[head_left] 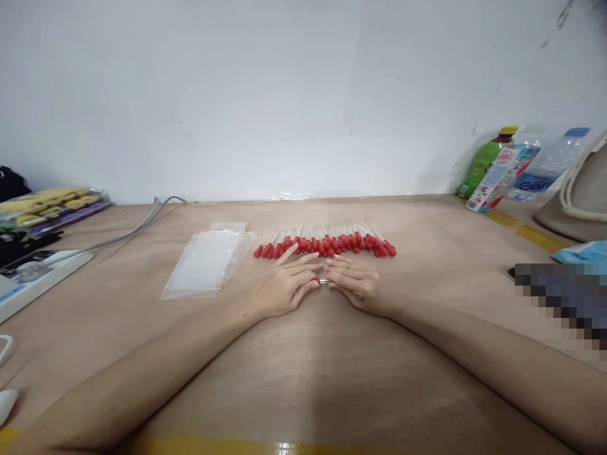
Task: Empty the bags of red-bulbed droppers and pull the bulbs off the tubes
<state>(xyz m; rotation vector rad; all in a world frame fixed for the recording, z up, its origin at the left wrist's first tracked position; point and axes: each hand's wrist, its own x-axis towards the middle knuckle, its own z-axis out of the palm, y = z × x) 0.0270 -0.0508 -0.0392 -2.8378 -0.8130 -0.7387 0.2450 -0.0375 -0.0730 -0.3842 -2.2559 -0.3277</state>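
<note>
1. The left hand (289, 284) is partly curled, its thumb and fingertips closed around the red end of a small piece (324, 281); the forefinger reaches out towards the row of red-tipped sticks (332, 243), though whether it touches them I cannot tell.
2. The right hand (355, 278) faces it, fingers bent and close together, and seems to pinch the other end; the fingers hide how firm that grip is.
3. The piece lies between the two sets of fingertips, just in front of the row, low over the table (360, 385). Only its red end and a short shiny stretch show.
4. The step in hand looks to be two-handed handling of this one piece, perhaps straightening or adjusting it, apart from the sticks laid side by side.
5. The next move appears to call for light, level fingertips at both ends, and care that the left forefinger does not disturb the row.
6. The flat clear bags (208, 253) lie left of the row, touched by neither hand.
</note>
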